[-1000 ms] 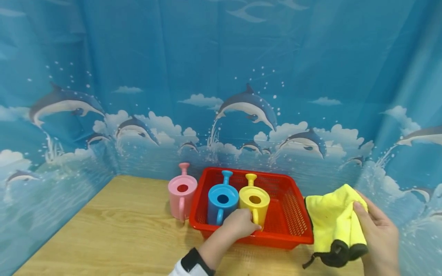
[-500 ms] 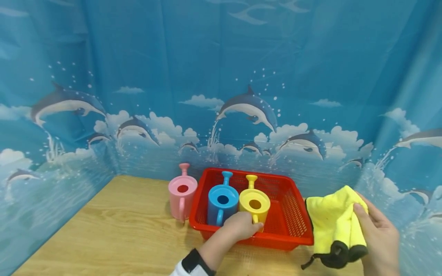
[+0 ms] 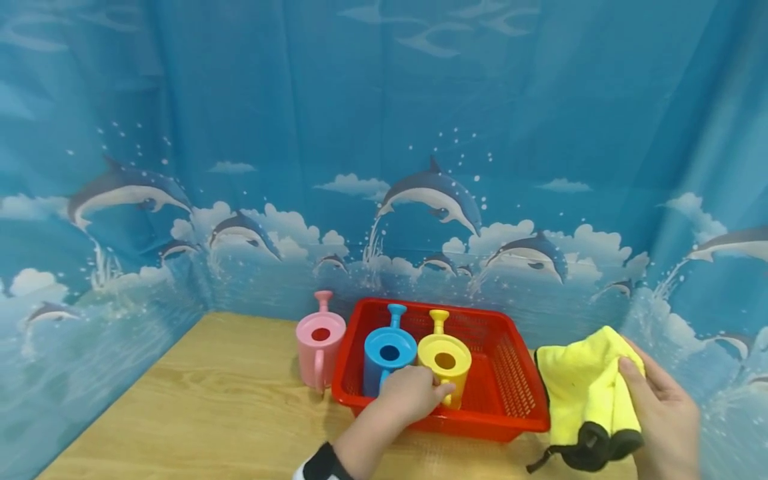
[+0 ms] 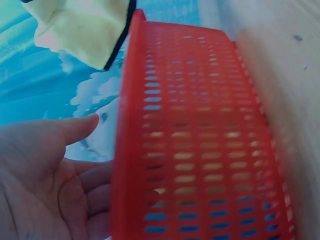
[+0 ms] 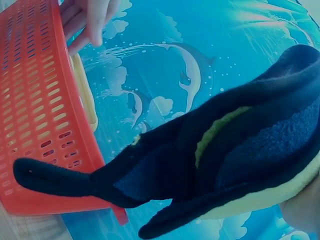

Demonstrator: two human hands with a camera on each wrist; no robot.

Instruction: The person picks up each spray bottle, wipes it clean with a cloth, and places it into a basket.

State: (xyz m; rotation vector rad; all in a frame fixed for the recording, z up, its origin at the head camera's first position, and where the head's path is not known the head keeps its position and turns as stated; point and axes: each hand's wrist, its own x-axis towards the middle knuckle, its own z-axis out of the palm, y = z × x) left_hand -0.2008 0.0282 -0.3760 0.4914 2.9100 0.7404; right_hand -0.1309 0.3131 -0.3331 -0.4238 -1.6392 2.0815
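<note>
- On my feed the yellow watering can (image 3: 457,375) stands upright in the red basket (image 3: 480,428), just right of the blue watering can (image 3: 375,375).
- Its body's axis runs up and down; its spout points away from the person, toward the backdrop (image 3: 408,100), and its handle faces the near rim.
- I see the left hand (image 3: 411,395) at that handle, thumb stretched out and apart, fingers loosely extended behind the rim; I make out nothing in its grasp.
- The right hand (image 3: 667,408) pinches a folded yellow cloth (image 3: 576,380) between thumb and fingers, beside the basket's right end.
- The cloth hangs lengthwise downward, its dark-trimmed end lowest, a dark strap trailing toward the lower left in my head view.
- The basket's long side runs left to right across a table (image 3: 222,393) with pale wood grain.
- Left of the basket, I have a pink watering can (image 3: 311,365) upright on the wood, spout also toward the back.
- Around the table I see blue sheeting printed with leaping dolphins, clouds and spray.
</note>
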